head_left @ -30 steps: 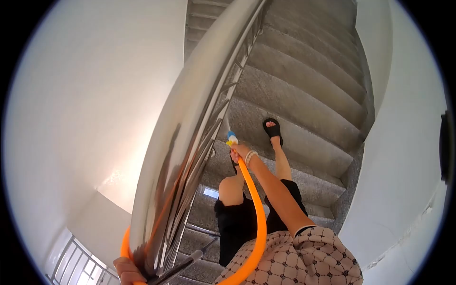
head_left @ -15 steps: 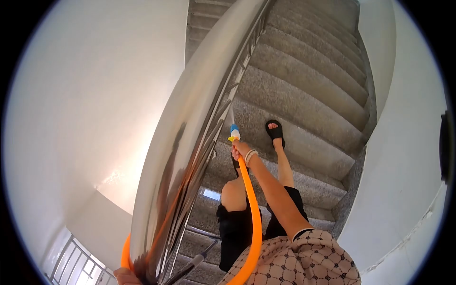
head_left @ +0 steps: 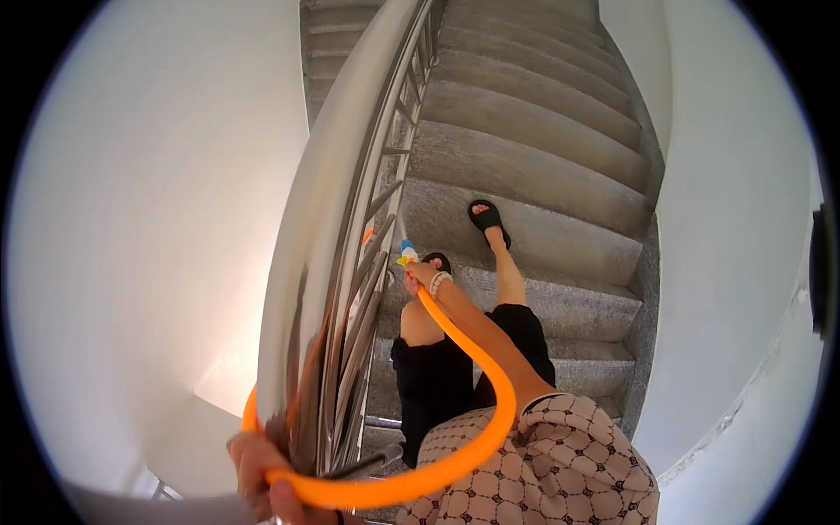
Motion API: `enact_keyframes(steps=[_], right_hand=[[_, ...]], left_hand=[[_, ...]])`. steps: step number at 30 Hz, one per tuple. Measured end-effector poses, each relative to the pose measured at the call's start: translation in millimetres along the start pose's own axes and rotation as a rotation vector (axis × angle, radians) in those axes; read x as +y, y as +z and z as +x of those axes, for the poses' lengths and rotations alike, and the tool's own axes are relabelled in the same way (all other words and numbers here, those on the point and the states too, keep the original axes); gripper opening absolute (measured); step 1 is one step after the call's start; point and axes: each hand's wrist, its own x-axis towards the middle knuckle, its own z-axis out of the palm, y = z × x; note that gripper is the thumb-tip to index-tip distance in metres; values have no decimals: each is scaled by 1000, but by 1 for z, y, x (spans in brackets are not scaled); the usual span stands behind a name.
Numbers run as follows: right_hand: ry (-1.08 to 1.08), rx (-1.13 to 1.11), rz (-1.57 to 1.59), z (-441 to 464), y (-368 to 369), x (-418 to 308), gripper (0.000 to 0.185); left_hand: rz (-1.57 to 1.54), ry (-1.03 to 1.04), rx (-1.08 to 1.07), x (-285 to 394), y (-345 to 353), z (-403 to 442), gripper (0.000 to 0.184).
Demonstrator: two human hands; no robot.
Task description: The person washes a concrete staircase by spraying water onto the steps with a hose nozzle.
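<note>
My right hand (head_left: 422,276) is closed round the end of an orange hose (head_left: 494,376), just behind its blue, white and yellow nozzle (head_left: 408,252). The nozzle points at the foot of the railing, and a faint pale streak shows ahead of it. From this hand the hose bends in a wide loop past my shirt to the lower left. There my left hand (head_left: 262,472) has its fingers wrapped round the hose beside the metal handrail (head_left: 302,236). Part of the hose passes outside the rail.
Grey stone stairs (head_left: 525,157) run up ahead, between the railing bars (head_left: 385,197) and a white wall (head_left: 717,289). My feet in black sandals (head_left: 487,219) stand on different steps. A dark bar with a grey end (head_left: 376,461) is low by the railing.
My left hand has come up and inward into fuller view, with the hose in it. The hose now bows out in a wider loop. My left sandal shows more, beside the nozzle.
</note>
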Motion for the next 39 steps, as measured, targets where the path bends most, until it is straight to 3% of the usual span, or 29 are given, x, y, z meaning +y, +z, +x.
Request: enact_keyframes(steps=[3,9,15,20,28,39], right_hand=[[-2,-62,208,-22,5,-7,19],[34,-255,574,-33,16,-12,19],[-33,-424,777,0,41,1,19],[-58,-415,884,0,41,3,19],[227,-446,806,-27,-5,42,19],[359,-396,736,-7,-17,56,18]], left_hand=[[171,126,-76,28,21,21,23],[196,72,-112,60,43,22,15],[187,131,-107,34,27,6,21],[232,131,-95,38,28,4,23],[214,105,-73,45,39,8,24],[282,104,-64,36,33,-2,25]])
